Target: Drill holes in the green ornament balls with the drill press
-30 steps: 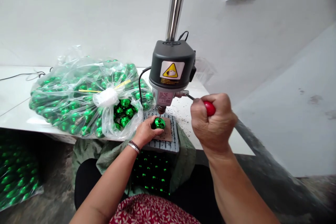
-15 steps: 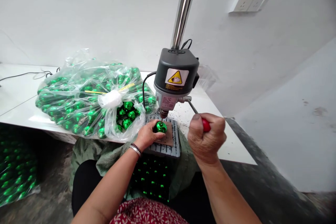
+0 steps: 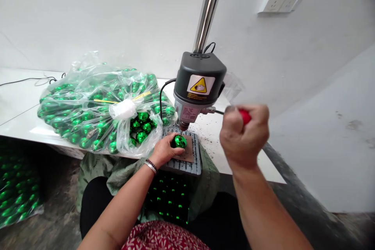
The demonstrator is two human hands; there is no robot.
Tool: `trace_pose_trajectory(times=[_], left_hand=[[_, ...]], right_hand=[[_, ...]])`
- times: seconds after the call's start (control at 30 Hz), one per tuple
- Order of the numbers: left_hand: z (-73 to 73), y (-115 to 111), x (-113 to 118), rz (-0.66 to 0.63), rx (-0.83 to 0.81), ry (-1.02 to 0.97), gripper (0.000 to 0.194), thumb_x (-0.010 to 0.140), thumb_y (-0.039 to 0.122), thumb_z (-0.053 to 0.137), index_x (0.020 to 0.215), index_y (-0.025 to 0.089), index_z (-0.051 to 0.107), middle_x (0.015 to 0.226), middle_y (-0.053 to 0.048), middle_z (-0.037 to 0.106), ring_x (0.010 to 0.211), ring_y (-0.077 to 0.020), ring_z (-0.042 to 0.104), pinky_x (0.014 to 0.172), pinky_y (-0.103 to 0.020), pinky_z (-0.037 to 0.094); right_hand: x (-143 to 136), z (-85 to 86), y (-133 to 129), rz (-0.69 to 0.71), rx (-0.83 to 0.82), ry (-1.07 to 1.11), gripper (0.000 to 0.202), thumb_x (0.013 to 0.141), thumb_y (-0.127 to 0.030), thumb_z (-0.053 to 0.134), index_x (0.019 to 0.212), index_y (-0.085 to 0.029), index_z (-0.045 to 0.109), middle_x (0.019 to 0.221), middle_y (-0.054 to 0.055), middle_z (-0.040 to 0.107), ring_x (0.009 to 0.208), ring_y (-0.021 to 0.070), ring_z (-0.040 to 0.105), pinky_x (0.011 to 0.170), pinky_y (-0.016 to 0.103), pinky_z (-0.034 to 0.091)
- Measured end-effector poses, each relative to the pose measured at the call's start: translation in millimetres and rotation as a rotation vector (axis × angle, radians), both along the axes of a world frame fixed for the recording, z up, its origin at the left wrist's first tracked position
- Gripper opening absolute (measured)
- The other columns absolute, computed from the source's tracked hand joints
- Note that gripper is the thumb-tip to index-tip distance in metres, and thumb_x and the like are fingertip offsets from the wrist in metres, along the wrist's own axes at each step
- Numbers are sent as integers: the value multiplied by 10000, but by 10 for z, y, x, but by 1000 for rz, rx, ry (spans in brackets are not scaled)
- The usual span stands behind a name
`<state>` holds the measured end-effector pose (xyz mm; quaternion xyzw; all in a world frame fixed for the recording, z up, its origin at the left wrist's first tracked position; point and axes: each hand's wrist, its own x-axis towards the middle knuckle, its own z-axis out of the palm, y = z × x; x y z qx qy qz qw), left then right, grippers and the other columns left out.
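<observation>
My left hand [image 3: 166, 150] grips a shiny green ball [image 3: 179, 141] between thumb and fingers, on a brown pad [image 3: 187, 155] over the grey base plate [image 3: 197, 164]. Right above the ball is the bit of a dark drill press [image 3: 200, 74], close to its top; whether they touch is hard to tell. My right hand [image 3: 244, 136] is wrapped round the red knob [image 3: 245, 116] of the press lever, out to the right of the drill head. The lever's rod points roughly sideways.
A clear plastic bag [image 3: 125, 109] of green balls lies open on the white table [image 3: 17, 125], left of the press. Another bag of green balls [image 3: 17, 187] is at lower left. Dark shavings litter the table. More green balls [image 3: 170, 199] show below the base plate.
My right hand has risen and moved right with the red knob, swinging the lever up. The drill head appears slightly further right in view. My left hand and the ball stay nearly in place.
</observation>
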<state>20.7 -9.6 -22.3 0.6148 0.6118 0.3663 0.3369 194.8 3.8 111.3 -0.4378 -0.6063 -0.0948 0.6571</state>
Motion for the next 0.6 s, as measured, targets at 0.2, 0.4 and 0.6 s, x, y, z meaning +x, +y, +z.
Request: trace_pose_trajectory(times=[0.2, 0.4, 0.6], left_hand=[[51, -266, -108, -86, 65, -119, 595, 687, 184, 801, 1270, 170, 686, 1197, -67, 732, 1073, -232, 662, 1001, -345, 519], [343, -566, -496, -69, 102, 103, 483, 850, 329, 719, 1314, 201, 692, 1178, -76, 736, 831, -158, 656, 861, -313, 566], [404, -333, -857, 348, -22, 691, 432, 895, 109, 507, 1281, 151, 696, 1252, -175, 712, 1146, -314, 674, 1015, -433, 510]], right_hand=[[-68, 603, 98, 52, -455, 138, 213, 832, -298, 600, 744, -198, 433, 617, -68, 386, 593, 57, 327, 622, 239, 333], [-117, 592, 77, 18, -474, 180, 210, 813, -287, 626, 750, -187, 453, 633, -73, 399, 613, 55, 346, 657, 255, 336], [-95, 559, 118, 35, -381, 164, 180, 771, -319, 604, 759, -189, 480, 618, -65, 411, 600, 60, 350, 621, 252, 324]])
